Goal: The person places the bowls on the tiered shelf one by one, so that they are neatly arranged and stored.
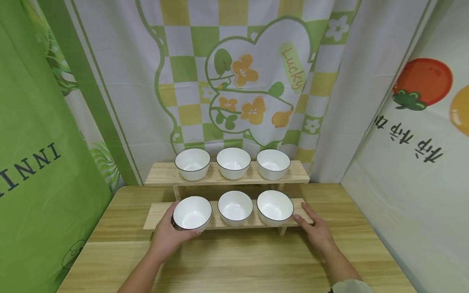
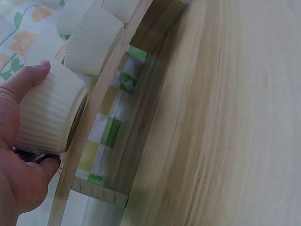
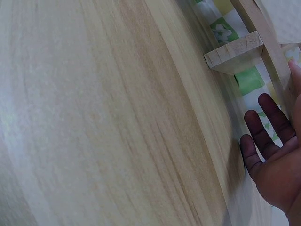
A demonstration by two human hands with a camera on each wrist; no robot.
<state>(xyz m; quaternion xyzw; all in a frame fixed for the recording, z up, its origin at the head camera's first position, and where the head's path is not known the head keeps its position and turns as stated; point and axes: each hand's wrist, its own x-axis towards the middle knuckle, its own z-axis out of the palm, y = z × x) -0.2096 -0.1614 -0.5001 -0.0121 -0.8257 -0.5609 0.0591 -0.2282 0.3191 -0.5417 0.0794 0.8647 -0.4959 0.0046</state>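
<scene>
My left hand (image 1: 166,235) grips the front-left white bowl (image 1: 192,213), a dark-rimmed bowl with fluted sides. The thumb lies along its near side, and other fingers go round the far left side, partly hidden. In the left wrist view the base of this bowl (image 2: 51,110) is right at the wooden shelf (image 2: 91,113). Beside it on the lower tier (image 1: 157,215) stand the middle bowl (image 1: 235,208) and the right bowl (image 1: 275,208). My right hand (image 1: 318,232) touches the right end of that tier with thumb and index finger; its other fingers (image 3: 257,129) extend loosely below.
Three matching bowls, among them a middle one (image 1: 233,163), stand in a row on the raised upper tier (image 1: 161,174) behind. The two-tier stand is on a wooden table (image 1: 238,264). Printed curtains (image 1: 121,81) enclose the table at the back and sides.
</scene>
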